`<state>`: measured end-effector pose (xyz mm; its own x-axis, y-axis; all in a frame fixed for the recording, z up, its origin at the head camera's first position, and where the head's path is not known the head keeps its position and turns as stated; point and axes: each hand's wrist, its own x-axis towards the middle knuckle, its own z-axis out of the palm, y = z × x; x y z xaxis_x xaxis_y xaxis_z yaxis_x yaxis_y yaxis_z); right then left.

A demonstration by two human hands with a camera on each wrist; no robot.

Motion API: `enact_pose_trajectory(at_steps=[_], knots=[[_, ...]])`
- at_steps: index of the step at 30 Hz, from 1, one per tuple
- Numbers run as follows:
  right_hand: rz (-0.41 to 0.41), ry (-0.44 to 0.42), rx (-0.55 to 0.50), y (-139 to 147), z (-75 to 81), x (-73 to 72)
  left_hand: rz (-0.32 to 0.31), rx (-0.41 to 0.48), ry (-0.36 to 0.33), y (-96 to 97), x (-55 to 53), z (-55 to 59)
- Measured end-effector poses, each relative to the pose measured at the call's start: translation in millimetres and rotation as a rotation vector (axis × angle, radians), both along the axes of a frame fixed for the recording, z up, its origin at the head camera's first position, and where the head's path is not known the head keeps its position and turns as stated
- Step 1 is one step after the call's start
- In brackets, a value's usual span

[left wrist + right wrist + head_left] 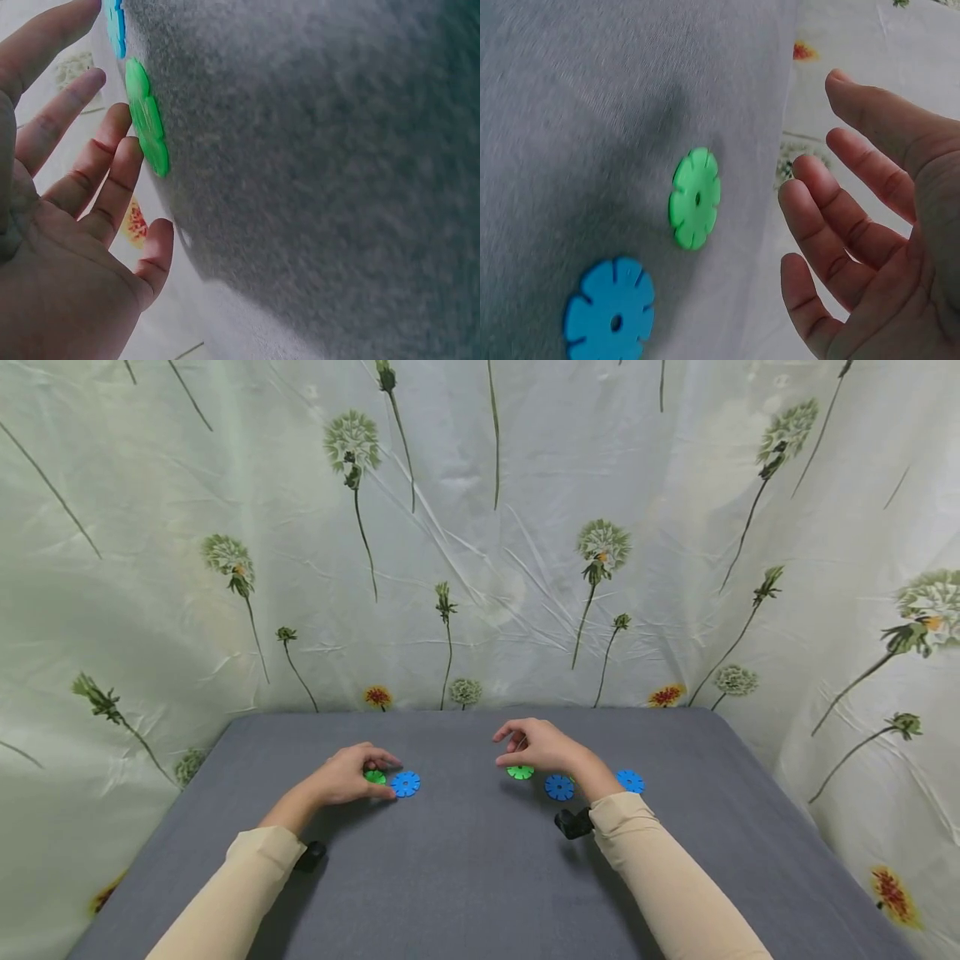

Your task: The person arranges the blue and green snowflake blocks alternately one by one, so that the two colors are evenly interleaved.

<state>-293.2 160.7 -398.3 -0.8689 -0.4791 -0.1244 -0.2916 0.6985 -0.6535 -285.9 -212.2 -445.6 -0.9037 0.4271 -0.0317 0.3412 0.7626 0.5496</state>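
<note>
My left hand (348, 775) hovers at the left of the table, thumb and fingers spread and holding nothing. Between them show a green notched disc (375, 777) and, just past the fingertips, a blue notched disc (406, 791). In the left wrist view the fingertips overlap the edge of the green disc (148, 120); contact is unclear. My right hand (547, 747) is raised over a second green disc (519, 774), fingers loosely bent with nothing between them. Another blue disc (555, 793) lies beside the right wrist; in the right wrist view both discs lie flat, apart from the hand.
A third blue disc (631, 782) lies right of the right forearm. A sliver of green by that wrist is mostly hidden. Grey cloth covers the table (480, 877); a flower-printed curtain (480, 568) hangs behind it. Each wrist carries a small black camera (573, 823).
</note>
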Motion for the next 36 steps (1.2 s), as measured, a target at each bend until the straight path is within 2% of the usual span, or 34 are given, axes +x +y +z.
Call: enact_pose_trajectory(at_steps=[12,21,36], knots=[[-0.069,-0.005,0.067,26,-12.9,-6.1,0.02,-0.063,0.005,11.1,-2.3,-1.1],[-0.121,0.004,0.112,30,-31.0,-7.6,0.019,-0.055,0.004,16.9,-3.4,-3.7],[-0.13,-0.018,0.099,30,-35.5,-7.5,0.012,-0.088,0.004,21.2,-6.6,-5.5]])
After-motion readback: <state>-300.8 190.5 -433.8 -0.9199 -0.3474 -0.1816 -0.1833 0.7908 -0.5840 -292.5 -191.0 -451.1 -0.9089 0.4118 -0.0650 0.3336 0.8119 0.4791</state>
